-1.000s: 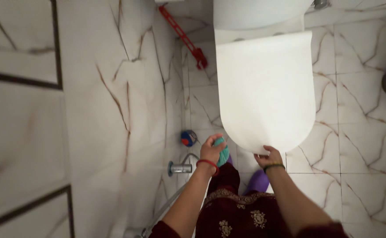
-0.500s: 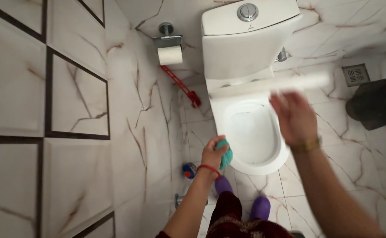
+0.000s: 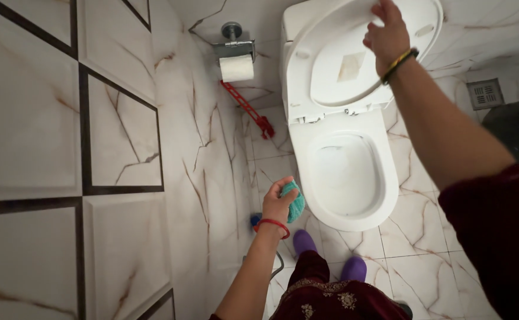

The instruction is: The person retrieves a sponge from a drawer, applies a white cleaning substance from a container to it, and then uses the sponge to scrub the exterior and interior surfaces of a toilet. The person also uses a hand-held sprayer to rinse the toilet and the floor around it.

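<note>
Left hand clamped around a teal sponge, just off the toilet bowl rim at its 8 o'clock; right hand up at 12 o'clock, fingers curled on the raised toilet lid; hands well apart; toilet paper roll on wall at 10 o'clock.

We hold our left hand low with the wrist bent and the fingers curled shut, a red bangle around the wrist. We stretch our right arm up and forward in its dark maroon sleeve, the right hand raised, fingers bent in a grip.
</note>
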